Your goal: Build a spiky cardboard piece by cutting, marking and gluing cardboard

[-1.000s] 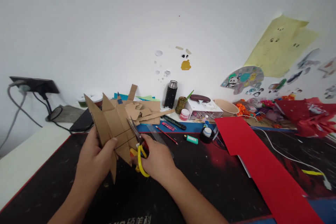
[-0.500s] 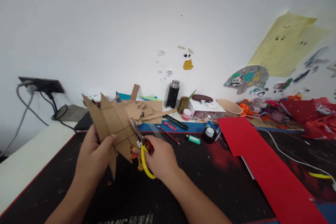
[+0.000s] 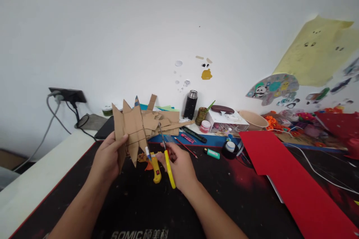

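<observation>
A piece of brown cardboard (image 3: 130,123) with pointed, spiky edges and dark lines across it stands raised over the desk. My left hand (image 3: 108,155) grips its left side, thumb in front. In my right hand (image 3: 178,164) is a pair of scissors (image 3: 169,170) with yellow handles, blades pointing up and away, just right of the cardboard and apart from it. Between my hands, a yellow glue gun (image 3: 156,170) lies on the black mat (image 3: 134,205). Cardboard scraps (image 3: 165,121) are heaped behind.
A black thermos (image 3: 190,105) stands against the wall beside a pencil cup (image 3: 201,115) and a pink-lidded jar (image 3: 205,126). A utility knife (image 3: 195,134), a red pencil (image 3: 186,147) and a green eraser (image 3: 212,153) lie at centre. Large red card (image 3: 291,179) covers the right side.
The scissors have come away from the cardboard's right edge, and their blades now point more upright. The cardboard has turned slightly in my left hand. My view has shifted a little left.
</observation>
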